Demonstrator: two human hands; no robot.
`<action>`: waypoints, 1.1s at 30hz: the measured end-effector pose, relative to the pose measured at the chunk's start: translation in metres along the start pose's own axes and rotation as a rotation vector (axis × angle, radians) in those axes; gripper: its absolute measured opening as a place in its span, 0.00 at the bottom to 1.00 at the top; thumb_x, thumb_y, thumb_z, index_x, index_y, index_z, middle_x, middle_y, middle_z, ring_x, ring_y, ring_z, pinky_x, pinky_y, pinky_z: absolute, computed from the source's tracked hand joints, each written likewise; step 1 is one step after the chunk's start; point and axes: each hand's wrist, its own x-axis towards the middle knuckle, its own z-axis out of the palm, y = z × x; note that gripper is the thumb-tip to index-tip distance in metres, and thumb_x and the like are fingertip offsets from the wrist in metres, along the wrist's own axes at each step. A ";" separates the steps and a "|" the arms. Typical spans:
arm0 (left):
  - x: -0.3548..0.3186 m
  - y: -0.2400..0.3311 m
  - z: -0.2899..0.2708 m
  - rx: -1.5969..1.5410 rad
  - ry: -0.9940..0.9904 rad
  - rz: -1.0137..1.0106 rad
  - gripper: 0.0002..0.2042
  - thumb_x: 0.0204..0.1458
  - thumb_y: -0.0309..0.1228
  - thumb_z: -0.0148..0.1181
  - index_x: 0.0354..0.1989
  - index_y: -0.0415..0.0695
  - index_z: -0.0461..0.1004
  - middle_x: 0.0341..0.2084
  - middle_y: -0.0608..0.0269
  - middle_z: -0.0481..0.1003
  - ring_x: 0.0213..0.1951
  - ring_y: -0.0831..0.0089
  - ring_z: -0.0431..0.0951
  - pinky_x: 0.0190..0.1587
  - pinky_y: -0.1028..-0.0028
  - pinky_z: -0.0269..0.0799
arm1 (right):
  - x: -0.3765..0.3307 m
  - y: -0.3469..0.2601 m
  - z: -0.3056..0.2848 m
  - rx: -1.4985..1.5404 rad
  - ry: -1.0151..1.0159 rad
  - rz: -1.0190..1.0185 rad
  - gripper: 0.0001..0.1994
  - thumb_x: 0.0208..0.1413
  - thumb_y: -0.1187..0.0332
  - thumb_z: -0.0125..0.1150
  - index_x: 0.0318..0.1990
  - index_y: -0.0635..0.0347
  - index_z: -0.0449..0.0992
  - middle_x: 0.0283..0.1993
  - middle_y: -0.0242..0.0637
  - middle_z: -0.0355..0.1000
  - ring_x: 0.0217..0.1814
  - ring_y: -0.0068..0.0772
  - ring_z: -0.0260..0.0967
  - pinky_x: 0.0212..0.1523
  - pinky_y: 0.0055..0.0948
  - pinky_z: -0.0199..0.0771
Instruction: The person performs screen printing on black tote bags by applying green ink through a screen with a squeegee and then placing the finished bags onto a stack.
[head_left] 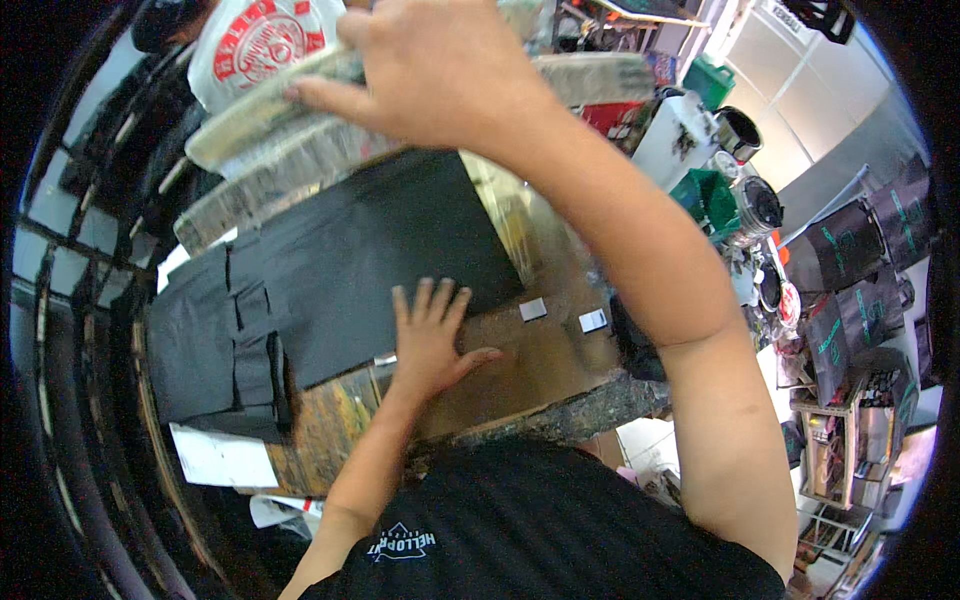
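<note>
Head view: a wooden slab table (540,370) in a cluttered shop, shelves (850,440) at 4 o'clock. Left hand (432,335) lies flat, fingers spread, on the black cloth's (340,270) edge. Right hand (440,65), at 12 o'clock, clasps stacked bundles (270,150) above the cloth.

free: bare tabletop (540,365) rt of black sheet (340,270) | blocked: bundles (300,140) far edge, jars (755,205) rt side

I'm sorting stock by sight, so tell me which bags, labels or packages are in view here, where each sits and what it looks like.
White plastic bag: top left, beside the right hand, with a round red print.
Two small white labels: on the wooden table, right of the left hand.
Dark bags: far right, hanging, with green print.
White paper sheet: table's lower left edge.
</note>
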 end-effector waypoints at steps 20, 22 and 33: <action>0.048 0.042 0.048 -0.150 0.189 0.063 0.55 0.49 0.82 0.47 0.78 0.52 0.64 0.80 0.50 0.54 0.80 0.30 0.42 0.73 0.22 0.25 | 0.035 -0.010 -0.027 0.007 -0.297 0.106 0.40 0.73 0.29 0.36 0.42 0.61 0.78 0.31 0.35 0.75 0.33 0.27 0.71 0.47 0.39 0.79; 0.046 0.050 0.048 -0.161 0.195 0.061 0.55 0.50 0.82 0.47 0.78 0.52 0.64 0.80 0.50 0.54 0.80 0.30 0.41 0.74 0.23 0.25 | 0.035 -0.010 -0.028 0.019 -0.308 0.129 0.38 0.72 0.29 0.36 0.36 0.58 0.76 0.30 0.34 0.73 0.33 0.28 0.71 0.52 0.44 0.77; 0.024 0.034 0.008 -0.436 0.319 -0.129 0.54 0.47 0.71 0.67 0.76 0.43 0.65 0.74 0.43 0.64 0.75 0.41 0.61 0.77 0.39 0.47 | 0.014 -0.019 -0.024 -0.109 -0.118 0.075 0.37 0.70 0.30 0.42 0.36 0.59 0.79 0.33 0.44 0.81 0.39 0.40 0.78 0.57 0.51 0.73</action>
